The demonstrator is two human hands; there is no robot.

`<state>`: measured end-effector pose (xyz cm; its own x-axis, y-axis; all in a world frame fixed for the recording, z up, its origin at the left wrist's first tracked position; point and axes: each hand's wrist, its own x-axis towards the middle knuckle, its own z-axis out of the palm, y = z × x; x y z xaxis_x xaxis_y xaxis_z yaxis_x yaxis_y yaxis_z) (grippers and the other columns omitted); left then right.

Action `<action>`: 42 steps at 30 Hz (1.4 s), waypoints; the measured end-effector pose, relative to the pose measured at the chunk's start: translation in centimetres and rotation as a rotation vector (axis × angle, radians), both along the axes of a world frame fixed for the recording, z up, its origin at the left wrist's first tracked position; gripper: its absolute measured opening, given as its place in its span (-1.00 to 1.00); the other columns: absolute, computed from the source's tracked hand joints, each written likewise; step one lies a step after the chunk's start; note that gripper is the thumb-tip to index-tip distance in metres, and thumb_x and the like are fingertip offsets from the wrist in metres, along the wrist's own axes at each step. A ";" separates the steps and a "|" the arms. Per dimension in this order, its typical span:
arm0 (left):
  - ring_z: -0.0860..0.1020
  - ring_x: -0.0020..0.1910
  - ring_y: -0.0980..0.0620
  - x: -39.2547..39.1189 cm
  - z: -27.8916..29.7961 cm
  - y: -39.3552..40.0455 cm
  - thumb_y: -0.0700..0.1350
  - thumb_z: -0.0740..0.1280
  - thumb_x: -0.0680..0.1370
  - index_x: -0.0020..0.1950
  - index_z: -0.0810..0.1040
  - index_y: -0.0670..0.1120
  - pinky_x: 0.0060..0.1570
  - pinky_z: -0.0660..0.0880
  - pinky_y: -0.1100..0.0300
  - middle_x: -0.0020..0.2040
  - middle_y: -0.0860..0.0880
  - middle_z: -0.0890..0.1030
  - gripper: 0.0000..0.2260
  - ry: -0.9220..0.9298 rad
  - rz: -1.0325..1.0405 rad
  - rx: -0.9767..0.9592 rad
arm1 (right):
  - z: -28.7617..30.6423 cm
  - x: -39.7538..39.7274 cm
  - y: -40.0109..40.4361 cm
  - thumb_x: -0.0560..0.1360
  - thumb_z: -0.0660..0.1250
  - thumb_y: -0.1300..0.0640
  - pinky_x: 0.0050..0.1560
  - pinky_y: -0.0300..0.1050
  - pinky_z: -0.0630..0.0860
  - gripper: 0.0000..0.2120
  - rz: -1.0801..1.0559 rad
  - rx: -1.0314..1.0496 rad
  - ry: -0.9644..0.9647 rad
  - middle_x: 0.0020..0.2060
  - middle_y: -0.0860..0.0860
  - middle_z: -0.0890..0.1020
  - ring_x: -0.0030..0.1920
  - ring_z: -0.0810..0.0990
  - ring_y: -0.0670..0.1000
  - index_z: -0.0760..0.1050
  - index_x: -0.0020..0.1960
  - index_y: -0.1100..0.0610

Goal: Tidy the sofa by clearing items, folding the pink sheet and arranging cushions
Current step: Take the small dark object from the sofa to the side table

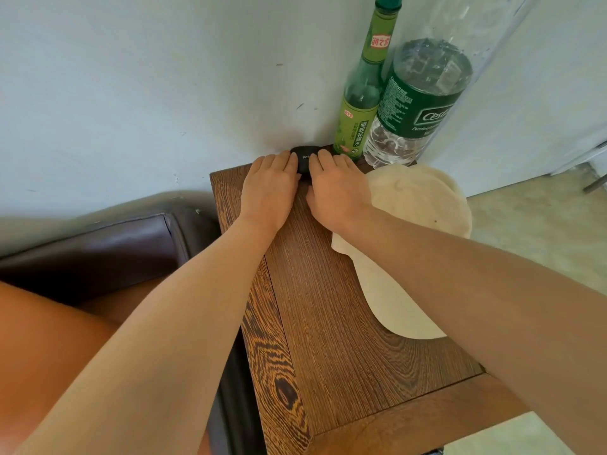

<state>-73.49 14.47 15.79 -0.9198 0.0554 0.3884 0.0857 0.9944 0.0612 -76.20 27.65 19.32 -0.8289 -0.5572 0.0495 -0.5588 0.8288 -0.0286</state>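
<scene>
Both forearms reach out from under the camera across the dark-grained wooden side table [345, 323] to the small black oval case [305, 156] at its far edge, against the wall; my left hand [267, 192] and right hand [338, 192] lie palm-down on either side of it, fingertips curled onto its top, so both seem to hold it; I judge this the clearing step, an item from the sofa being set down here; next I need only let go and turn back to the brown leather sofa arm [98, 244]; the pink sheet and cushions are out of view. White letters "Red" show on the case; the slim green glass bottle [358, 106] carries Chinese characters; the large clear water bottle [417, 103] reads "C'est" and "Purified"; a cream cloth cap [414, 224] lies beside them.
</scene>
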 end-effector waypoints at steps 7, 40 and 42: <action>0.63 -0.15 -0.16 -1.0 -0.4 1.0 -0.21 0.50 0.38 0.01 0.63 -0.25 -0.10 0.57 0.08 -0.06 -0.18 0.66 -0.76 0.049 0.007 0.017 | 0.3 -0.5 0.4 0.58 0.13 0.09 0.41 0.01 0.21 -0.46 -0.015 0.089 -0.072 0.40 0.20 0.31 0.33 0.37 0.18 0.15 0.48 0.29; 0.57 0.16 -0.16 7.9 3.1 -0.7 -0.04 0.06 0.56 0.28 0.54 -0.22 0.19 0.44 -0.05 0.26 -0.19 0.56 -0.56 -0.159 -0.012 -0.150 | 4.0 3.1 1.4 0.58 0.16 0.04 0.45 0.13 0.10 -0.45 0.121 0.187 -0.134 0.50 0.12 0.19 0.43 0.25 0.14 0.13 0.51 0.14; 0.55 0.19 -0.17 9.4 4.3 -1.5 -0.06 0.15 0.58 0.29 0.52 -0.22 0.21 0.42 -0.06 0.28 -0.20 0.54 -0.61 -0.162 0.013 -0.147 | 5.0 4.3 0.9 0.59 0.14 0.04 0.46 0.12 0.09 -0.45 0.165 0.166 -0.156 0.51 0.12 0.18 0.45 0.22 0.14 0.10 0.53 0.12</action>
<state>-64.13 12.98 20.09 -0.9707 0.0881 0.2238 0.0735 0.9946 -0.0729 -71.93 28.58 24.28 -0.7166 -0.6753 -0.1748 -0.6863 0.7273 0.0039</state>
